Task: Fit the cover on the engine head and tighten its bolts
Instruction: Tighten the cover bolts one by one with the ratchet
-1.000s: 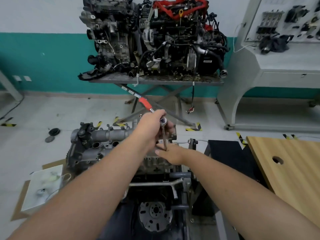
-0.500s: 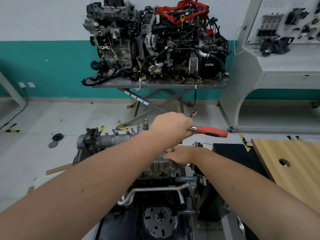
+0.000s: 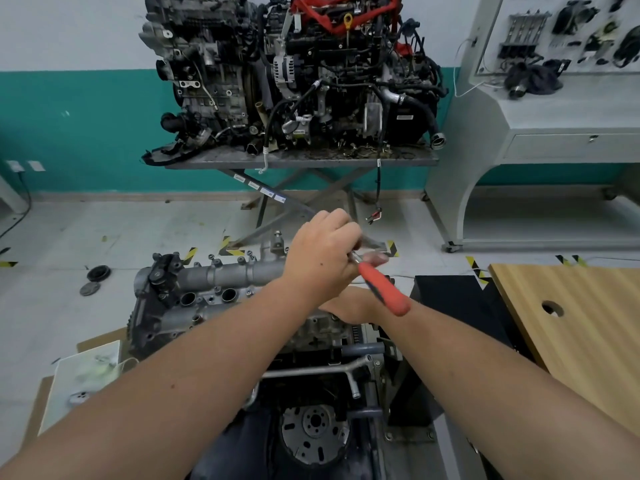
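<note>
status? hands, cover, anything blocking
Left hand grips ratchet, red handle angled toward the wearer. Right hand low on the engine head, mostly hidden under the left. Cover seated; bolt not visible. Nothing blocking.

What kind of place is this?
Likely an auto-mechanics training workshop: a complete engine displayed on a stand, a parts display board, and a stripped engine head being worked with a ratchet.

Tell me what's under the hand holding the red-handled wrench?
The right hand lies beneath the left hand and ratchet wrench, resting on the engine head. The bolt and socket are hidden.
</note>
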Available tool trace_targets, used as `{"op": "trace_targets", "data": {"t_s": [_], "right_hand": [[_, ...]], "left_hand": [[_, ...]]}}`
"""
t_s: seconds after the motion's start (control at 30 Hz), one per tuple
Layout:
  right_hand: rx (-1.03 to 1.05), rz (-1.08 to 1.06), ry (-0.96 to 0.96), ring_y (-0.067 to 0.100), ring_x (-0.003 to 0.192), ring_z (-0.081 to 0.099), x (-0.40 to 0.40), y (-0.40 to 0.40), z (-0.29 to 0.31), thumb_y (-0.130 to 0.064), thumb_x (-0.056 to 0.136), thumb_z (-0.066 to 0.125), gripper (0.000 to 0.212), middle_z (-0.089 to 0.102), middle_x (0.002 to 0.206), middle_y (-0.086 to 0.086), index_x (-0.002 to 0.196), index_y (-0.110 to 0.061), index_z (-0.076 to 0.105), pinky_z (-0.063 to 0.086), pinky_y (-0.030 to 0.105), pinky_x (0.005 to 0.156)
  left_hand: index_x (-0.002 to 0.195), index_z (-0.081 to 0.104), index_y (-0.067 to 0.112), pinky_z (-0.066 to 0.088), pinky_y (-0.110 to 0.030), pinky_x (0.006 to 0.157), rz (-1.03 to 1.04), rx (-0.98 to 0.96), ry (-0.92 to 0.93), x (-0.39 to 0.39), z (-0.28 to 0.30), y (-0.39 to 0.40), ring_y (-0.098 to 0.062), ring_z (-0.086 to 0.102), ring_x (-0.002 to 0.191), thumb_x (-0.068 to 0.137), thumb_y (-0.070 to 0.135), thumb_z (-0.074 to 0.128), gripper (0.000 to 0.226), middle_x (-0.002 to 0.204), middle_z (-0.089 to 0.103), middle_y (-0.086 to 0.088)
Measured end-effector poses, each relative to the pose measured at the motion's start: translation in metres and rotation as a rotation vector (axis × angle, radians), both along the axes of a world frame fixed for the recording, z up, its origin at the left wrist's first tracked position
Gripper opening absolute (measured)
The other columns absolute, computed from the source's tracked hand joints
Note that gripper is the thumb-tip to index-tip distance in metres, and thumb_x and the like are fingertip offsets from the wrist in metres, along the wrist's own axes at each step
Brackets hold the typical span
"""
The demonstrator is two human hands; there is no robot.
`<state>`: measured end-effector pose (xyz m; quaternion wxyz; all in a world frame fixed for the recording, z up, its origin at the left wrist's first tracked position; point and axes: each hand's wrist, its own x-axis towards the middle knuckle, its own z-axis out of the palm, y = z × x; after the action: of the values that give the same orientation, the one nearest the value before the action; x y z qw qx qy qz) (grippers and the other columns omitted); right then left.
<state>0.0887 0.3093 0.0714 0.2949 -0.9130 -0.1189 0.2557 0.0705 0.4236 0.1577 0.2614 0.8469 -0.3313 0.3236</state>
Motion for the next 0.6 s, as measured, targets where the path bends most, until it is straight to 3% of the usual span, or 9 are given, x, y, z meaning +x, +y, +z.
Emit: {"op": "trace_targets", "data": {"t_s": [0.1,0.2,0.27,0.33,0.4,0.5,0.53,0.6], "right_hand": [[0.009,0.027,0.116,0.033,0.134,0.044,0.001,0.000,-0.003,-0.033,0.103,0.039,0.046,0.047,0.146,0.017,0.140,-0.008,0.049,0.033,0.045,0.114],[-0.048,0.042,0.133,0.022,0.117,0.047,0.001,0.002,-0.004,-0.045,0.100,0.035,0.038,0.053,0.129,0.004,0.120,-0.026,0.060,0.036,0.038,0.102],[-0.055,0.041,0.120,0.023,0.115,0.050,0.002,0.002,-0.004,-0.052,0.092,0.034,0.052,0.056,0.133,0.007,0.124,-0.019,0.058,0.038,0.037,0.098],[-0.057,0.046,0.115,0.026,0.122,0.049,0.003,0.000,-0.004,-0.054,0.092,0.036,0.058,0.052,0.140,0.011,0.134,-0.017,0.053,0.037,0.037,0.102],[-0.054,0.047,0.119,0.025,0.132,0.042,0.004,-0.001,-0.005,-0.051,0.100,0.038,0.052,0.044,0.150,0.008,0.142,-0.021,0.046,0.032,0.035,0.106],[-0.064,0.056,0.137,0.024,0.150,0.019,0.005,-0.003,-0.006,-0.050,0.102,0.035,0.061,0.018,0.165,0.000,0.157,-0.026,0.023,0.017,0.038,0.121],[-0.075,0.061,0.141,0.024,0.151,0.015,0.005,-0.004,-0.006,-0.050,0.103,0.035,0.062,0.013,0.166,-0.001,0.158,-0.027,0.018,0.014,0.039,0.121],[-0.109,0.085,0.139,0.027,0.149,0.020,0.005,-0.004,-0.006,-0.049,0.103,0.034,0.064,0.014,0.166,0.002,0.159,-0.027,0.014,0.019,0.040,0.120]], "left_hand": [[0.088,0.062,0.009,0.046,-0.025,0.074,-0.080,-0.340,0.323,-0.008,-0.006,0.000,-0.005,0.052,0.080,0.093,0.046,0.045,0.042,0.092,0.056,0.008],[0.099,0.066,0.023,0.044,-0.023,0.059,-0.100,-0.825,0.742,-0.018,-0.005,-0.010,-0.007,0.058,0.066,0.106,0.041,0.034,0.037,0.088,0.071,0.008],[0.098,0.065,0.020,0.039,-0.028,0.056,-0.164,-1.152,1.087,-0.019,0.000,-0.015,-0.013,0.058,0.060,0.107,0.044,0.033,0.041,0.084,0.074,0.001],[0.096,0.064,0.016,0.042,-0.029,0.056,-0.150,-1.243,1.245,-0.015,0.006,-0.016,-0.016,0.059,0.056,0.106,0.042,0.039,0.037,0.075,0.073,-0.005],[0.093,0.062,0.015,0.049,-0.029,0.059,-0.051,-1.153,1.315,-0.008,0.015,-0.010,-0.018,0.064,0.054,0.103,0.035,0.045,0.028,0.067,0.071,-0.005],[0.079,0.062,0.010,0.055,-0.042,0.084,0.080,-0.779,1.389,0.005,0.035,0.002,-0.020,0.074,0.066,0.097,0.025,0.046,0.029,0.068,0.073,-0.006],[0.079,0.062,0.009,0.054,-0.040,0.084,0.105,-0.608,1.412,0.007,0.044,0.004,-0.018,0.074,0.066,0.096,0.023,0.045,0.027,0.071,0.075,-0.007],[0.085,0.059,0.008,0.050,-0.028,0.065,0.142,-0.209,1.342,0.011,0.058,0.003,-0.009,0.068,0.054,0.096,0.017,0.044,0.021,0.069,0.075,-0.003]]}}
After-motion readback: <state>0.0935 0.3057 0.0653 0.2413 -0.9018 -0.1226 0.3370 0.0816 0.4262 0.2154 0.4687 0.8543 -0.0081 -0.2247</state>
